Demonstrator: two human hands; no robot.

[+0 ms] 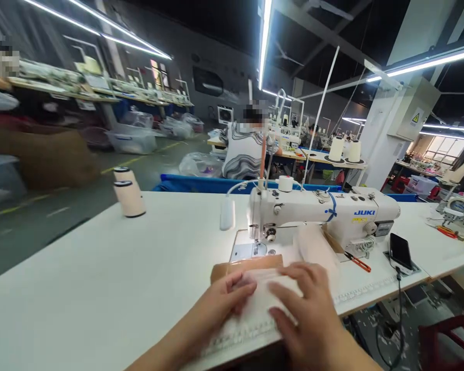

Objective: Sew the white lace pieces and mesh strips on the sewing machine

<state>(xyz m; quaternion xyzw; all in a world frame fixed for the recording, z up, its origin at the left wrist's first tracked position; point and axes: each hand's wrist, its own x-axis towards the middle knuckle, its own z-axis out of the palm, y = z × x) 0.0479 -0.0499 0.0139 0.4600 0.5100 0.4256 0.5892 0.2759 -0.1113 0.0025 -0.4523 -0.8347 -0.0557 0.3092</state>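
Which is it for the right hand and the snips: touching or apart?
Apart. The head view shows cloth and tabletop between the right hand and the snips.

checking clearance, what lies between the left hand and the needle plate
A flat brown piece lies between the left hand and the needle plate, as the head view shows.

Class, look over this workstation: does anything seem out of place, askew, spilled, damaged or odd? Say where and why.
A blue strip is tied around the machine, left of the JUKI lettering. It looks like an add-on rather than a machine part. Nothing on the table looks spilled or damaged.
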